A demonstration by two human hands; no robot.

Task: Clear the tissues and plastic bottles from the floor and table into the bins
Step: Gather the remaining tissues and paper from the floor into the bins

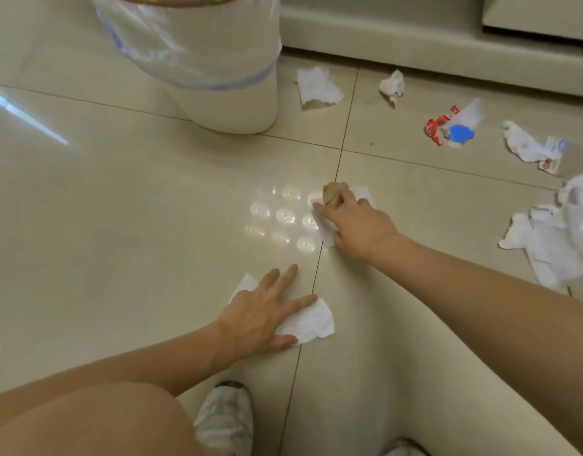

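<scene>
My left hand lies flat with spread fingers on a white tissue on the tiled floor. Farther out, my right hand rests on another white tissue, its fingers around a crumpled brown paper wad. A white bin lined with a clear plastic bag stands at the upper left. More tissues lie loose: one beside the bin, a crumpled one near the wall, one at the right. A flattened plastic bottle with a blue cap and red label lies at the right.
A pile of white tissues and a clear plastic bag sits at the right edge. A pale cabinet base runs along the top. My shoes and knee are at the bottom. Lamp reflections glare on the tile between the hands and bin.
</scene>
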